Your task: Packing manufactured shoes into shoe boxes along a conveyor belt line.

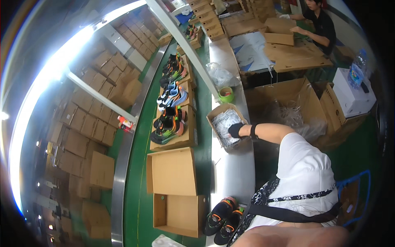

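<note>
My right hand, in a dark glove with a black band at the wrist, reaches into a small open carton on the metal ledge. White printed packets or paper slips fill this carton. The fingers are down among them, so their grip is hidden. My left hand is out of view. On the belt to the left lies an open, bare cardboard shoebox with its lid folded back. A pair of black shoes with orange trim stands near my body.
Several shoe pairs sit on boxes along the green conveyor. A green tape roll and a plastic bag lie beyond the carton. A slanted metal post crosses above. A co-worker handles a box at the far right.
</note>
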`<move>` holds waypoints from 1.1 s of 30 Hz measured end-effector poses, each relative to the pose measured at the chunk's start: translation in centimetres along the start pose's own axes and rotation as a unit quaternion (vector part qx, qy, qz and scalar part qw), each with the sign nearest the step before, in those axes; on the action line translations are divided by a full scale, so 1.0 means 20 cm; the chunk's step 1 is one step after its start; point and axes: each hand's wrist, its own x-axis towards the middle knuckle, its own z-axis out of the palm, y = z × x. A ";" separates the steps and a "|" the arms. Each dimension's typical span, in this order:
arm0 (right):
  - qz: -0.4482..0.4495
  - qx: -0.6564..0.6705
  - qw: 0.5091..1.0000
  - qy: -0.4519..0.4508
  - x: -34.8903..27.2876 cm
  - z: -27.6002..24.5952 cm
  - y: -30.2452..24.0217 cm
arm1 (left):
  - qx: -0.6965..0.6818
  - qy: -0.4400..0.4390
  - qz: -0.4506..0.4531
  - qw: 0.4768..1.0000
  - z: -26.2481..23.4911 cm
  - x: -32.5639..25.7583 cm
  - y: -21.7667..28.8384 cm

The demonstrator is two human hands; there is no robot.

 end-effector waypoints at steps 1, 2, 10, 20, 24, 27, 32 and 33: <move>0.012 -0.023 0.999 -0.018 0.00 -0.02 0.00 | -0.031 0.012 -0.007 0.999 -0.07 -0.02 0.01; 0.046 -0.002 0.998 0.044 0.00 0.02 -0.01 | -0.059 0.026 -0.016 0.998 -0.15 -0.06 0.01; -0.036 0.331 0.905 0.264 -0.26 -0.43 -0.58 | -0.233 0.088 -0.061 0.967 -0.60 -0.25 0.02; -0.548 0.195 0.808 -0.093 -0.52 -0.24 -1.72 | -0.259 0.012 0.001 0.966 -0.76 -0.21 0.05; -0.571 0.304 0.752 -0.127 -0.75 -0.17 -1.92 | -0.402 -0.066 -0.028 0.913 -0.75 -0.02 0.15; -0.567 0.328 0.738 -0.165 -0.76 -0.16 -2.02 | -0.474 -0.057 -0.057 0.877 -0.78 -0.01 0.25; -0.536 0.398 0.722 -0.183 -0.81 -0.19 -2.07 | -0.465 -0.050 -0.033 0.883 -0.68 0.03 0.28; -0.533 0.397 0.724 -0.185 -0.81 -0.15 -2.09 | -0.448 -0.072 -0.020 0.891 -0.66 0.01 0.30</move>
